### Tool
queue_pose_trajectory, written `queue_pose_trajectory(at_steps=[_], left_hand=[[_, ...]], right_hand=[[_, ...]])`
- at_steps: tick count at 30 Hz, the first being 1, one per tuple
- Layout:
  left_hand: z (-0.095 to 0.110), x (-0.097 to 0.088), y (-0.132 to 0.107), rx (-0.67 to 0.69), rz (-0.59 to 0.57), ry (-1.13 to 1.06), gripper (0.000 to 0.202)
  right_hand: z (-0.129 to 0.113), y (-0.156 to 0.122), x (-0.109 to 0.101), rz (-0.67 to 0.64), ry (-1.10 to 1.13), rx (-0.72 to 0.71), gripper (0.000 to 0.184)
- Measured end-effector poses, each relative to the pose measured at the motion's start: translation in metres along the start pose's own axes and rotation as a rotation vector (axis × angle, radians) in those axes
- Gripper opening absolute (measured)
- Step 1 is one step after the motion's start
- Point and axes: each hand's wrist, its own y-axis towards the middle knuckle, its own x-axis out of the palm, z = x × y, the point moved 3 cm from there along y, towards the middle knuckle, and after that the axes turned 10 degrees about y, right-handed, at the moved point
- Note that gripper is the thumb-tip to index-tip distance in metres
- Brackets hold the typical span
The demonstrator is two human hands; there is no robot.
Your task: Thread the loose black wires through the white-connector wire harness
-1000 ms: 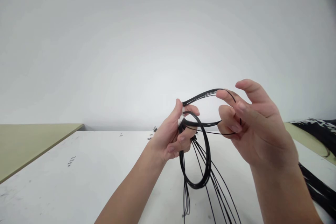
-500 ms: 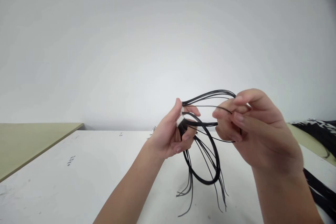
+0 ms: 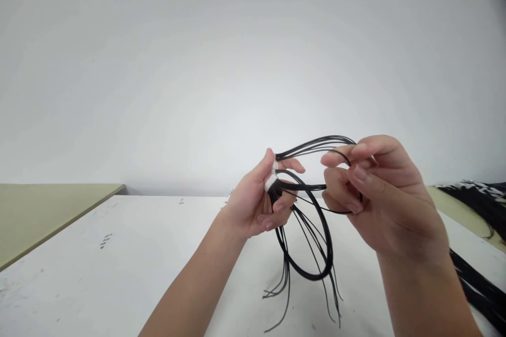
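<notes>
My left hand (image 3: 261,197) is closed around a black wire harness (image 3: 326,231) near its white connectors (image 3: 272,182). Thin black wires fan out from one connector toward the right, and a thicker loop hangs below the fingers with loose wire ends. My right hand (image 3: 379,189) is closed on the wires at the right side of the loop, its thumb and fingers around them. Where the wires end inside that hand is hidden by the fingers.
A white table (image 3: 79,253) lies below, with a yellowish board (image 3: 47,216) at the left. More black wires with white ends (image 3: 478,202) lie at the right, and a black bundle (image 3: 482,289) lies nearer. Behind stands a plain wall (image 3: 237,63).
A single wire that stretched straight between the hands now curves upward beside the other wires. My right hand has shifted slightly left, and its fingers have moved a little. My left hand keeps its hold.
</notes>
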Motion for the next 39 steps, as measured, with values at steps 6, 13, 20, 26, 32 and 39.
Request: queue_pose_trajectory(at_steps=[6, 13, 20, 26, 32, 39], left_hand=[[0.001, -0.004, 0.000, -0.009, 0.060, 0.036, 0.050], [0.016, -0.005, -0.012, 0.110, 0.296, 0.490, 0.052], [0.034, 0.005, -0.029, 0.179, 0.471, 1.021, 0.023], [0.067, -0.020, -0.055, 0.512, 0.936, 0.921, 0.012], [0.078, -0.031, -0.068, 0.604, 1.280, 1.264, 0.012], [0.087, -0.051, -0.090, 0.682, 1.471, 1.243, 0.011]], right_hand=[[0.001, -0.002, -0.006, 0.207, -0.130, 0.021, 0.018], [-0.008, -0.001, -0.014, 0.267, -1.177, -0.295, 0.051], [0.014, 0.002, -0.032, 0.357, -0.531, 0.000, 0.009], [0.030, 0.011, -0.054, 0.744, 0.289, 0.178, 0.004], [0.035, 0.011, -0.061, 0.522, -0.152, 0.256, 0.018], [0.035, 0.007, -0.069, 0.031, -0.973, 0.060, 0.016]])
